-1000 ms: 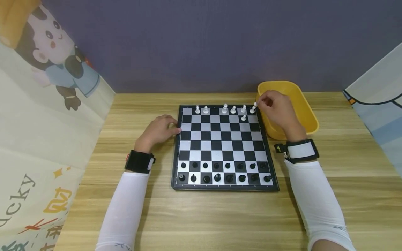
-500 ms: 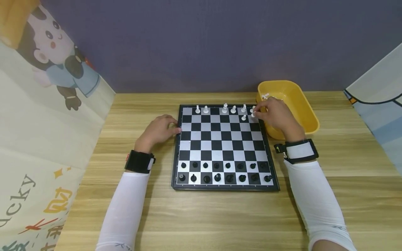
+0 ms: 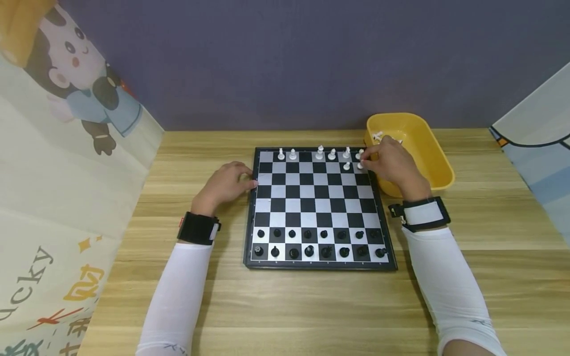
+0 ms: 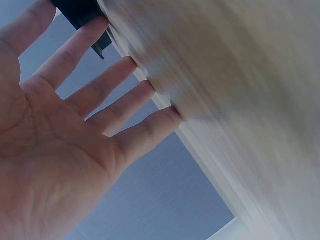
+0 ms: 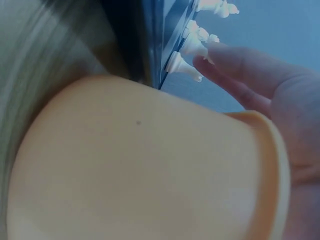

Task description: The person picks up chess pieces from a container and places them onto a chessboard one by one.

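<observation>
The right hand point(image 3: 394, 163) pinches a white pawn point(image 3: 359, 166), long axis upright, round base toward the black-rimmed checkered board point(image 3: 307, 192), on its far right, beside a smooth, round-cornered yellow tub point(image 3: 438, 165). The left hand point(image 3: 224, 183), fingers spread, touches the board's left edge above the wood-grained bench point(image 3: 311, 311).

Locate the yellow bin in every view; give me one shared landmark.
Head: yellow bin right of centre, upper half, its left side partly hidden by the right hand.
Left wrist: not in it.
Right wrist: its outer wall fills the lower centre.
Shared landmark: the chessboard, central in head, a dark corner at top left in left wrist, a dark edge at top centre in right wrist.
</observation>
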The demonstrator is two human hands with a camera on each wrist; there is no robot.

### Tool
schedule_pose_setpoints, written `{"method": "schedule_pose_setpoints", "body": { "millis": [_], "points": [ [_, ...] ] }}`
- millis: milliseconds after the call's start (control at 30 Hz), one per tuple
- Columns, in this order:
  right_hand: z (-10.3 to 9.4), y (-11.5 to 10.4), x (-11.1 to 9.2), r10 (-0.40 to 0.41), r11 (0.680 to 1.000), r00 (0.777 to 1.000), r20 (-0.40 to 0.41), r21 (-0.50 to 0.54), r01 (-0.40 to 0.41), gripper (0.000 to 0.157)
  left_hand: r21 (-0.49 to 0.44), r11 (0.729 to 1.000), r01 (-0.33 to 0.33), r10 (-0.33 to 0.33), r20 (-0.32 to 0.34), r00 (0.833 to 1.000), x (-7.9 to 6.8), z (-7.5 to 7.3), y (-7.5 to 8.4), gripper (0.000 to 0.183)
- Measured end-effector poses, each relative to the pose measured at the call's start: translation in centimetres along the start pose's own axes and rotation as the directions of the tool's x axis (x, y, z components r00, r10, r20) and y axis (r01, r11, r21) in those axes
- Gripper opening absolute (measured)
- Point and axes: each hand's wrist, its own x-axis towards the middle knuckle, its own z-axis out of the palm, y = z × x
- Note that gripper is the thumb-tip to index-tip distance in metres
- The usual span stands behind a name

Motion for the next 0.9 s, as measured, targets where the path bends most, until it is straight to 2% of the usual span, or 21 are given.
{"method": "schedule_pose_setpoints", "body": {
  "millis": [333,900],
  "points": [
    [0.27,0.24,0.16,-0.019,0.999,1.0,-0.008,-0.03,0.019,0.017,0.004,1.0,0.007,-0.007,0.002,1.0,0.02,0.02,-0.03,0.047],
    [0.17,0.25,0.17,0.003,1.0,1.0,0.012,-0.021,-0.003,0.018,0.001,1.0,0.011,-0.011,0.013,1.0,-0.02,-0.14,0.18,0.048]
  ]
}}
